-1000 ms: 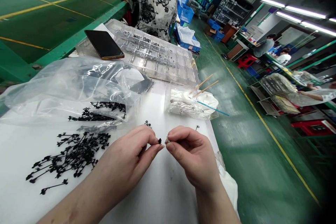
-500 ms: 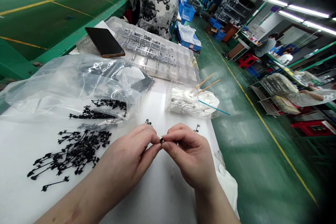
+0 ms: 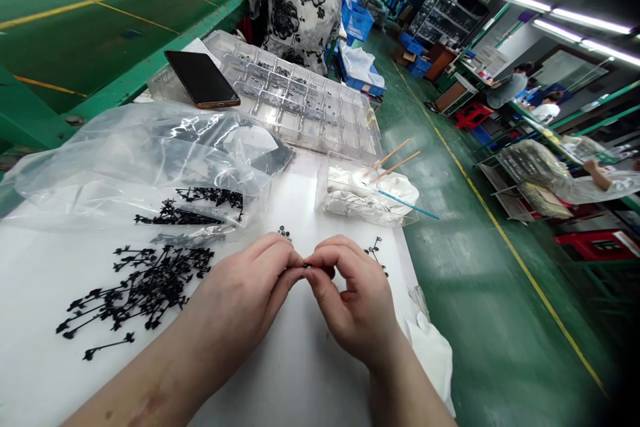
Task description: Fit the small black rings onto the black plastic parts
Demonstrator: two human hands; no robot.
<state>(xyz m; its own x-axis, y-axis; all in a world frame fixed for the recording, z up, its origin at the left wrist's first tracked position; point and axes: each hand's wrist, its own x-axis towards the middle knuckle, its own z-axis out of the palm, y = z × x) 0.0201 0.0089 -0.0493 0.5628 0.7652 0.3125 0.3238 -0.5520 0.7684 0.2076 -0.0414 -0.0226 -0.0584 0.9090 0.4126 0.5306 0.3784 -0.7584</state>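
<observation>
My left hand [image 3: 245,293] and my right hand [image 3: 350,297] meet fingertip to fingertip over the white table [image 3: 300,373], both pinched on a tiny black plastic part [image 3: 306,266] that barely shows between them. A pile of black plastic sprues [image 3: 140,287] lies left of my left hand. More sprues [image 3: 195,207] lie at the mouth of a clear plastic bag [image 3: 140,160]. A few loose small black pieces [image 3: 284,233] rest just beyond my fingers, and another sprue piece [image 3: 375,250] lies right of my right hand.
A clear box [image 3: 360,197] holds white cloth, wooden sticks and a blue stick. Behind it stands a clear compartment tray [image 3: 305,103] with small parts, and a dark phone [image 3: 201,79]. A person in a floral top [image 3: 295,0] works at the table's far end. The table edge drops to green floor on the right.
My hands have closed together: the fingertips, apart a second ago with the black part in the left pinch, now touch and both grip it. The right fingers have curled further.
</observation>
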